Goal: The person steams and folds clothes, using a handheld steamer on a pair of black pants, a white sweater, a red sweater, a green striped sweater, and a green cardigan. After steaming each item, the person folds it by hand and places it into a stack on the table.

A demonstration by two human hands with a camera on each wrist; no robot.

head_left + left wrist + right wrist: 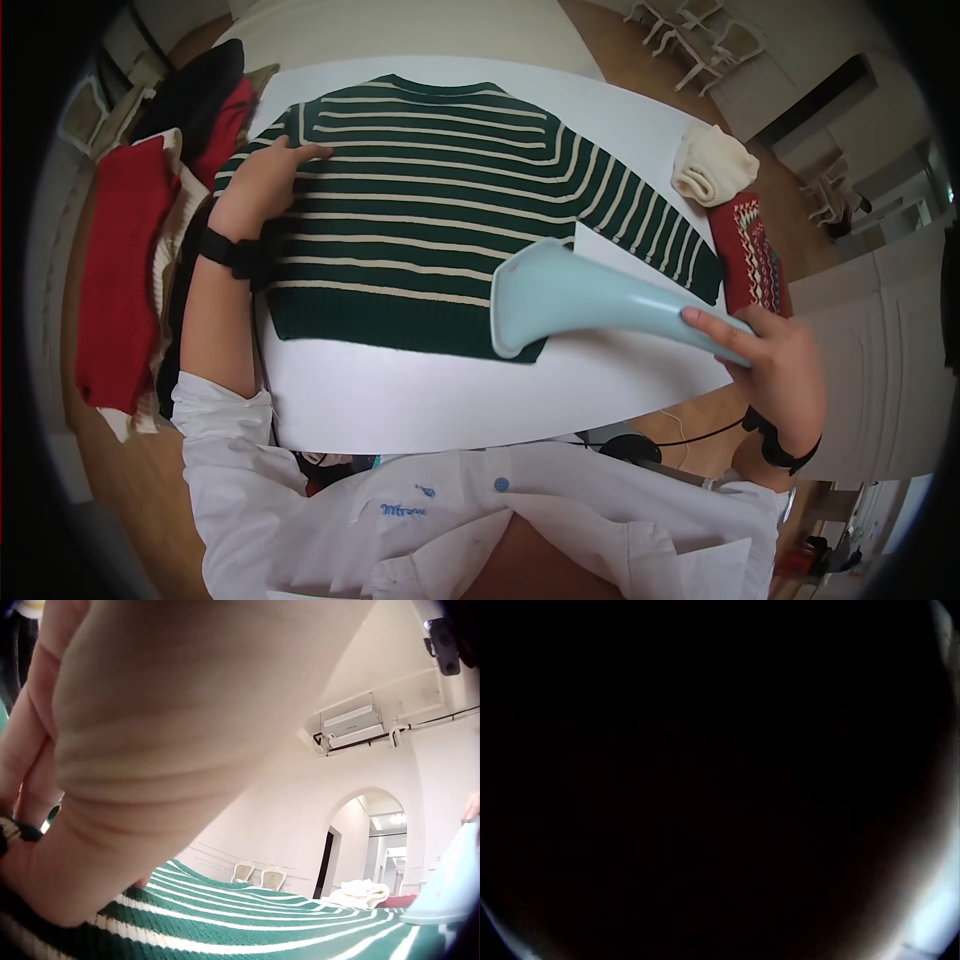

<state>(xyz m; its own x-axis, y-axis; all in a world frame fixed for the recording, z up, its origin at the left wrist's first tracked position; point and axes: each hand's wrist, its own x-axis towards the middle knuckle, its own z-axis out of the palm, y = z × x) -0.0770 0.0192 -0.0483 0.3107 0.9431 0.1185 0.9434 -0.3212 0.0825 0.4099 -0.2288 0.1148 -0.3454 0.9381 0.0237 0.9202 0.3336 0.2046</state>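
A dark green sweater (430,190) with cream stripes lies spread on a white board (370,400). My left hand (262,185) rests on its left side near the sleeve, one finger stretched over the stripes; the undersides of the other fingers are hidden. The left wrist view has that hand (34,750) low against the striped knit (217,922). On the right, my right hand (785,375) grips the handle of a light blue handheld device (590,300), whose wide head is over the sweater's lower right edge. The right wrist view is almost wholly dark.
Red, cream and black knits (125,270) are piled at the left. A folded cream knit (715,165) and a red patterned one (750,250) are at the board's right edge. A dark cable (700,438) runs below the right side. White chairs (700,40) stand farther back.
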